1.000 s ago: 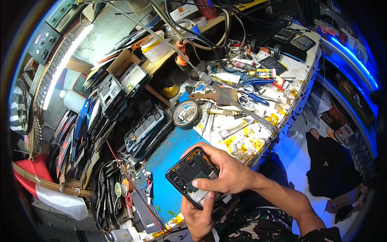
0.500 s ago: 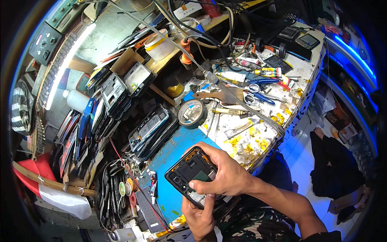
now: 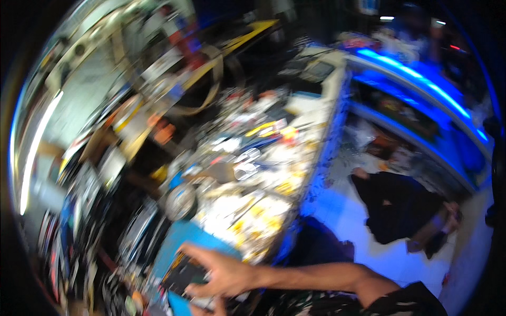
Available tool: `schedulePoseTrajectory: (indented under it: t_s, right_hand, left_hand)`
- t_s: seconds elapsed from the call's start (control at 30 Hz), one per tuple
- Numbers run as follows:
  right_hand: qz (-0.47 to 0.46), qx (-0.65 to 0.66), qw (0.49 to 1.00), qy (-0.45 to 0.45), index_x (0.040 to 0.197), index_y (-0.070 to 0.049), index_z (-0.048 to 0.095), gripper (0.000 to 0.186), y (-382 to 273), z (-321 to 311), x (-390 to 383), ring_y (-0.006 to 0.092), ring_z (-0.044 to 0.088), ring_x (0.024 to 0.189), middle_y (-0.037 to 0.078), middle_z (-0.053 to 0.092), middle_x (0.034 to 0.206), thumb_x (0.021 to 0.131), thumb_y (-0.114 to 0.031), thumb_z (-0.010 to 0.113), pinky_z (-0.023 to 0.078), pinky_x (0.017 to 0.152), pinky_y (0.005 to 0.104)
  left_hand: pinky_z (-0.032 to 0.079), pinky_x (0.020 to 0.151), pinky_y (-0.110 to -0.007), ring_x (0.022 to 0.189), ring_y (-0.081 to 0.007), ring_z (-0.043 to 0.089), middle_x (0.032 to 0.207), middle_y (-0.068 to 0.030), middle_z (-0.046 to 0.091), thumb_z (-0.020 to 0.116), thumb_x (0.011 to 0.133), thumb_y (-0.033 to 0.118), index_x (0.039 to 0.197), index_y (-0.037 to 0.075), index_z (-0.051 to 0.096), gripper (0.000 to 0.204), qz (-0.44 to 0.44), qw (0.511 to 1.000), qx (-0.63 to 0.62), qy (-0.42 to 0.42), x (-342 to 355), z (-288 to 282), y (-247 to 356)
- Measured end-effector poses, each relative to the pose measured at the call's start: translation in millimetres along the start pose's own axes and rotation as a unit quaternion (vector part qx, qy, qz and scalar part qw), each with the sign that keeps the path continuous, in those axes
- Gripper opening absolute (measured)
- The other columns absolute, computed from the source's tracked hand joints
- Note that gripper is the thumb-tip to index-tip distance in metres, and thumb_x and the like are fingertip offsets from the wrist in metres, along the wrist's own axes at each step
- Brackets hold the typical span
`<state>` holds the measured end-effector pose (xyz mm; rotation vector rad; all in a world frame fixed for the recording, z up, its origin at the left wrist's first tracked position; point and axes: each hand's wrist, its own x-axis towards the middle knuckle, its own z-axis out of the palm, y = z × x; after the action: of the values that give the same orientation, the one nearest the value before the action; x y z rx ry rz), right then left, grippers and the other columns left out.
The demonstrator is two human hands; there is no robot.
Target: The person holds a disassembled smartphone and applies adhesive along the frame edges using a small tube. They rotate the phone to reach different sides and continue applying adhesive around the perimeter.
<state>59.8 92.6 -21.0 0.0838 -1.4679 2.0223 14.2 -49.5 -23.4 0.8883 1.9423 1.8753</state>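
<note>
A black smartphone with its back cover off lies in my hands at the lower edge, over the blue mat. My right hand is closed round its far right side, with the fingers over the top edge and the thumb across the open back. Only part of my left hand shows, at the phone's near edge; the bottom of the picture cuts off the rest. Motion blur smears the phone's inner parts.
A roll of tape, scissors and a brush lie beyond the mat. Stacked phone parts stand at left. To the right, a person in dark clothing is on the floor near a blue-lit shelf.
My view has swung right and up, so the bench, hands and phone appear lower and further left. The picture has blurred. Both hands remain at the phone.
</note>
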Motion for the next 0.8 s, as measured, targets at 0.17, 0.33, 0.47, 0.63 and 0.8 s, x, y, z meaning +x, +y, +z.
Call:
schedulePoseTrajectory:
  t_s: [0.17, 0.33, 0.47, 0.63, 0.8]
  right_hand:
    - [0.008, -0.105, 0.994, 0.003, 0.146, 0.008, 0.016, 0.091, -2, -4, 10, 0.0297, 0.034, 0.136, 0.027, 0.034, 0.144, 0.079, -0.024, 0.070, 0.026, 0.113, 0.0354]
    - [-0.002, -0.142, 0.990, 0.024, 0.124, 0.000, 0.049, 0.063, -19, -7, -4, 0.0206, 0.055, 0.103, 0.014, 0.059, 0.111, 0.072, -0.023, 0.077, 0.046, 0.088, 0.0343]
    - [-0.027, -0.160, 0.987, 0.018, 0.133, -0.001, 0.044, 0.077, -51, -5, -9, 0.0256, 0.054, 0.109, 0.017, 0.055, 0.124, 0.073, -0.036, 0.077, 0.045, 0.091, 0.0392]
    - [-0.280, -0.396, 0.874, 0.016, 0.150, 0.001, -0.010, 0.081, -127, -33, -22, 0.0320, -0.004, 0.147, 0.024, -0.011, 0.157, 0.095, -0.028, 0.042, 0.005, 0.118, 0.0421]
    - [-0.478, -0.508, 0.703, 0.138, 0.149, 0.005, -0.009, 0.091, -190, -72, -34, 0.0363, -0.013, 0.145, 0.026, -0.015, 0.155, 0.088, -0.047, 0.036, -0.006, 0.116, 0.0485]
  left_hand:
    - [0.049, 0.091, -0.040, 0.101, -0.0262, 0.057, 0.112, -0.0187, 0.060, 0.069, 0.087, 0.008, 0.128, -0.006, 0.051, 0.047, -0.081, 0.994, 0.056, 0.049, 0, -3, -11]
    - [0.053, 0.080, -0.038, 0.087, -0.0245, 0.060, 0.106, -0.0164, 0.061, 0.071, 0.086, 0.016, 0.123, -0.003, 0.053, 0.046, -0.012, 0.995, 0.095, 0.040, 0, -1, -20]
    - [0.053, 0.079, -0.038, 0.087, -0.0249, 0.060, 0.105, -0.0164, 0.061, 0.070, 0.086, 0.017, 0.123, -0.004, 0.053, 0.045, -0.050, 0.997, 0.039, 0.039, 5, -3, -21]
    - [0.053, 0.078, -0.038, 0.086, -0.0255, 0.060, 0.104, -0.0164, 0.062, 0.069, 0.087, 0.019, 0.122, -0.004, 0.054, 0.045, -0.100, 0.993, -0.035, 0.043, 10, -6, -17]
    - [0.053, 0.077, -0.039, 0.088, -0.0271, 0.060, 0.106, -0.0182, 0.061, 0.066, 0.088, 0.020, 0.122, -0.005, 0.053, 0.044, -0.101, 0.987, -0.096, 0.085, 12, 8, -18]
